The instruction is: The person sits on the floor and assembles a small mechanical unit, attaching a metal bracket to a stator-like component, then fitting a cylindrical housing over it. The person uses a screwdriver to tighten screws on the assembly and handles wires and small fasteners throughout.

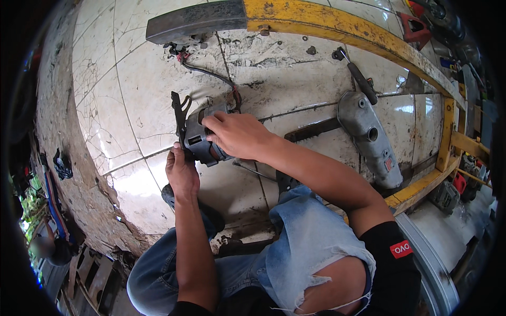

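A dark grey alternator-like unit (pixel 195 138) with slots in its casing rests on the tiled floor in front of me. On its left side stands a black metal bracket (pixel 178 116). My right hand (pixel 237 134) reaches over the unit from the right, with its fingers curled onto the casing. At the near left edge, my left hand (pixel 182 171) pinches the unit low down, by the foot of the bracket. A dark cable (pixel 208 72) runs from behind the unit to a connector with red wires near the frame. The unit's underside is hidden.
A yellow metal frame (pixel 316 18) with a dark end (pixel 197 22) spans the far side and bends down the right. A grey metal valve cover (pixel 369 137) lies right, near a black-handled tool (pixel 362 84). Broken concrete (pixel 79 158) borders the left; another person (pixel 55 250) is beyond.
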Tool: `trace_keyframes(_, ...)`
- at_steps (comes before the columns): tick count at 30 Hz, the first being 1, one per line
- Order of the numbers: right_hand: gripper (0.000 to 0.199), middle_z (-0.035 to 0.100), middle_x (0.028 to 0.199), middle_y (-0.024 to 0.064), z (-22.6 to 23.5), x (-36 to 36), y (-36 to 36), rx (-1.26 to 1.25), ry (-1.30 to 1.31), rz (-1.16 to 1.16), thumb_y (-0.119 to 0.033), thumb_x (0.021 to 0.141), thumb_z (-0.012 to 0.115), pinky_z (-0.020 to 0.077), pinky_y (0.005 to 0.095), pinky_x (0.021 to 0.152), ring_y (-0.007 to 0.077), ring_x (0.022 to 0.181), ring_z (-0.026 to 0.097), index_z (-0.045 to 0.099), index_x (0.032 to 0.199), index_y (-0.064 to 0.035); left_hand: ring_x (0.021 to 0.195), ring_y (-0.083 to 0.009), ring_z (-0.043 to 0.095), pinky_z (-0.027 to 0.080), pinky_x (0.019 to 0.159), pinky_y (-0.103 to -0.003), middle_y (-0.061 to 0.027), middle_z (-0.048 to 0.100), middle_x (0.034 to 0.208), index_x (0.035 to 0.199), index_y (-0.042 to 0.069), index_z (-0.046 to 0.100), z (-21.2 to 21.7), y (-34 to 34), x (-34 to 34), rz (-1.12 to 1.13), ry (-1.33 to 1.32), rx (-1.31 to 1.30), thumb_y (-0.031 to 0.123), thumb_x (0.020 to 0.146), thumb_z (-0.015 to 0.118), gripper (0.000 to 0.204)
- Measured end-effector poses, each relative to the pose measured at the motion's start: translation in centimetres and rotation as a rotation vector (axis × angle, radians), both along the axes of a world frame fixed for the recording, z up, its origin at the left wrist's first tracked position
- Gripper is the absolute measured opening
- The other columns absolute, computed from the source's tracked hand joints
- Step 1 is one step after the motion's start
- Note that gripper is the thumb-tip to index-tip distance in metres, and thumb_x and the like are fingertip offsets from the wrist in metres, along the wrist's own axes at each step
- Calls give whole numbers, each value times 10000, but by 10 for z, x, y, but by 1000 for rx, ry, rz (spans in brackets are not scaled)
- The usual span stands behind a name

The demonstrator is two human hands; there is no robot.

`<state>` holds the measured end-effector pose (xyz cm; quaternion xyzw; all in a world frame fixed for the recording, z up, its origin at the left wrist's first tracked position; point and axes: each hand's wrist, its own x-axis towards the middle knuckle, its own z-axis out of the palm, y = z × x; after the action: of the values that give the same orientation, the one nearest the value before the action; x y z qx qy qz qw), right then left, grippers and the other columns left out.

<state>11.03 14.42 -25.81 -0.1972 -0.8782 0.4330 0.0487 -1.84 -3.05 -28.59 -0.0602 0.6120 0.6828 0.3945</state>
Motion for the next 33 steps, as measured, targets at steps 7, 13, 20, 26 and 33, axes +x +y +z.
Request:
trace_keyframes(7,173,601,967,87,-17,4,0,81,137,89,-176,893,632,537,424,694,319,888,647,582,1024,-74,784,-120,554,487,802,-313,-24,600,861,969,52,562,3,2,1,0,5,-27,237,1018,559,191)
trace_keyframes(13,208,610,947,87,-24,4,3,42,62,94,-220,875,660,535,417,686,331,844,647,592,994,-64,790,-120,559,484,802,-313,-29,606,873,939,69,559,2,7,4,15,5,-15,233,1022,551,184)
trace_keyframes(20,208,620,1002,103,-19,7,-2,-13,115,9,-187,885,667,526,428,708,337,867,648,596,1039,-66,753,-104,543,459,728,-273,-17,616,845,919,68,578,0,3,5,39,39,-6,251,1018,559,209)
trace_keyframes(26,210,595,953,92,-24,6,-3,21,182,-19,-154,866,675,514,433,689,326,837,649,614,1047,-67,884,-178,615,487,868,-358,-87,660,974,976,45,575,-10,-2,2,45,-29,45,231,1012,566,189)
trace_keyframes(33,156,615,915,105,-23,2,7,-24,94,93,-196,881,661,507,442,679,345,807,644,640,951,-58,860,-172,602,478,835,-355,-86,654,957,973,43,560,-4,-1,2,34,-40,32,227,1014,561,188)
